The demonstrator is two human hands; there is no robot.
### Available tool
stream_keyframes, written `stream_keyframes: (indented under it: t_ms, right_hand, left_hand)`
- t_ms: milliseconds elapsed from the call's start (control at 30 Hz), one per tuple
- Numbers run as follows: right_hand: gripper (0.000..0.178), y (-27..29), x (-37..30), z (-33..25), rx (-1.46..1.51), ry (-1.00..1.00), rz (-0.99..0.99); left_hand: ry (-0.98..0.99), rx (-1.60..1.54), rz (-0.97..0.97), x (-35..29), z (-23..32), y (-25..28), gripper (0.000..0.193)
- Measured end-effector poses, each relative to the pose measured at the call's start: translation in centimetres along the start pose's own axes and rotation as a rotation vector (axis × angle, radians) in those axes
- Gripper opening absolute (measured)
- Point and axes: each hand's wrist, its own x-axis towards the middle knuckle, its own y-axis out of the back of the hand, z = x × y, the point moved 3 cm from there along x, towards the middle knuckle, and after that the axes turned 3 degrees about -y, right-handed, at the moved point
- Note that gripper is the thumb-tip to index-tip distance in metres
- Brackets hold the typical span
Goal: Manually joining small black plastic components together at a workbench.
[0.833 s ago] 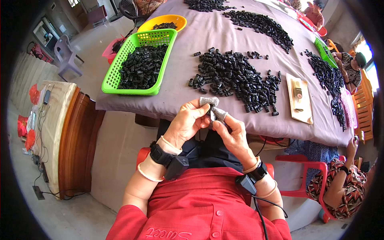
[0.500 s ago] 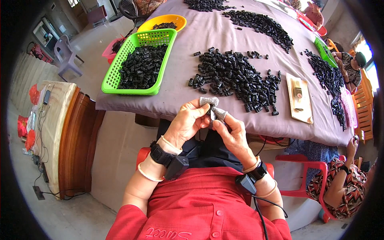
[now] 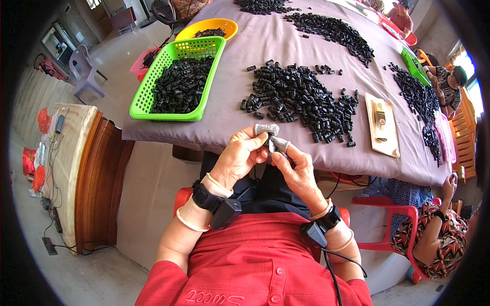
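Both hands meet just in front of the table's near edge, above my lap. My left hand [image 3: 242,154] and my right hand [image 3: 295,169] are closed in a pinch on one small black plastic part [image 3: 267,144], mostly covered by the fingers. Grey cloth covers [image 3: 266,129] sit on the index fingertips. A heap of short black cylindrical parts [image 3: 296,97] lies on the table right beyond my hands. To its left, a green plastic basket [image 3: 138,113] holds many black pieces.
A yellow basin [image 3: 232,29] stands behind the basket. On the right lies a wooden board [image 3: 389,145] with a small metal device. More black heaps [image 3: 334,35] spread across the cloth-covered table [image 3: 229,76]. Other people [image 3: 434,239] sit along the right side. A wooden cabinet [image 3: 97,183] stands left.
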Motion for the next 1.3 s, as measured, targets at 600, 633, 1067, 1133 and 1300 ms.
stream_keyframes:
  t_ms: [600, 633, 1067, 1133, 1300]
  right_hand:
    - [0.031, -0.1, -0.2, -0.2, 0.065, -0.068, -0.041]
    - [0.031, -0.1, -0.2, -0.1, 0.064, -0.071, -0.045]
    - [0.033, -0.1, -0.2, -0.2, 0.077, -0.065, -0.044]
    - [0.032, -0.1, -0.2, -0.2, 0.08, -0.07, -0.038]
    - [0.031, -0.1, -0.1, 0.1, 0.036, -0.076, -0.029]
  left_hand:
    - [0.008, -0.052, -0.048, 0.1, -0.1, 0.2, 0.019]
    - [0.009, -0.053, -0.04, 0.0, -0.1, 0.1, 0.019]
    - [0.016, -0.065, -0.023, -0.1, 0.0, -0.1, 0.02]
    - [0.016, -0.069, -0.031, 0.0, 0.0, -0.1, 0.02]
    - [0.014, -0.052, -0.054, 0.0, 0.0, 0.0, 0.019]
